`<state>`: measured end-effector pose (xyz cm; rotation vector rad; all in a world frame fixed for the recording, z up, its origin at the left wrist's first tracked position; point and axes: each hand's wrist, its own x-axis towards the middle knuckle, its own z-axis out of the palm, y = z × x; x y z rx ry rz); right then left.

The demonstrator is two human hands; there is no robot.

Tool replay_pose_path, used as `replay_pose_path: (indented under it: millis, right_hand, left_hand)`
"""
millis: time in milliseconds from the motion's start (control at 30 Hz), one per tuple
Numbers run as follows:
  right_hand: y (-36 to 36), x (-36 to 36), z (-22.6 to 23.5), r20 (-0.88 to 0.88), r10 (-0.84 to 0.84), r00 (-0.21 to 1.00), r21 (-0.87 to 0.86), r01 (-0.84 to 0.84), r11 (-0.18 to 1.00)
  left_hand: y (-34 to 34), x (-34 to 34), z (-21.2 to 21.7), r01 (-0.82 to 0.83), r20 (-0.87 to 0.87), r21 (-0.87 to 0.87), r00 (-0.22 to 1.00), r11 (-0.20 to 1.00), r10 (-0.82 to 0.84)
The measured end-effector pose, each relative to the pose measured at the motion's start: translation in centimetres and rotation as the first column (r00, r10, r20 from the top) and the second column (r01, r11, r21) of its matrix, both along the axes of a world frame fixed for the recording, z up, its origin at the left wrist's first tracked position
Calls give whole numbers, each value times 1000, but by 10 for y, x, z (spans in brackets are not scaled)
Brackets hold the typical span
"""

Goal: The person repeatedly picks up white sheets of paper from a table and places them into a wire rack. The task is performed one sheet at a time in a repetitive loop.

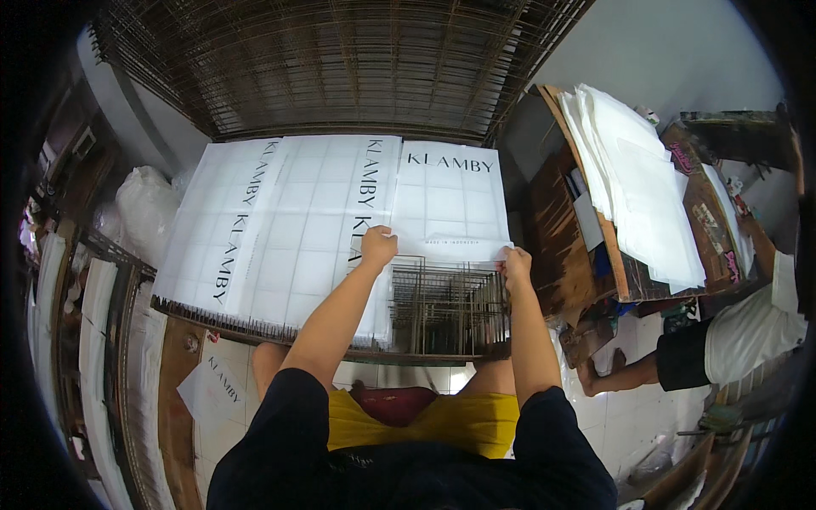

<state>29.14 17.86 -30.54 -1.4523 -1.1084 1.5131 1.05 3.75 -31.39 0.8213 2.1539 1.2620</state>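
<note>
Both hands on the near edge of a white printed sheet (448,202) with a grid pattern, lying flat on top of a wire rack (446,310). Left hand (377,245) closed on its near-left corner, right hand (516,262) pinching the near-right corner. More printed sheets (272,221) lie side by side just to the left, overlapping. Stack of plain white sheets (637,183) on a wooden surface (557,229) to the right. Another person's leg (625,372) at lower right.
</note>
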Motion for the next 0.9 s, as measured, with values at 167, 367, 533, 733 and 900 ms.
replay_pose_path:
  millis: [167,367,533,733,900]
  right_hand:
    - [5,3,-14,12,0,1000,92,-1,996]
    - [-2,0,-8,122,-79,989,165,58,985]
    - [23,6,-19,294,-116,949,251,41,967]
    - [34,5,-30,320,-129,939,299,29,954]
    - [27,-1,-23,331,-115,937,332,-1,943]
  left_hand:
    - [-4,3,-6,33,-173,26,984,999,-28]
    - [-15,14,3,51,-216,3,975,999,-49]
    - [-4,19,0,7,-179,10,984,1000,-5]
    - [-2,21,-7,-12,-300,40,954,999,23]
    - [-6,11,-7,-25,-244,24,969,999,30]
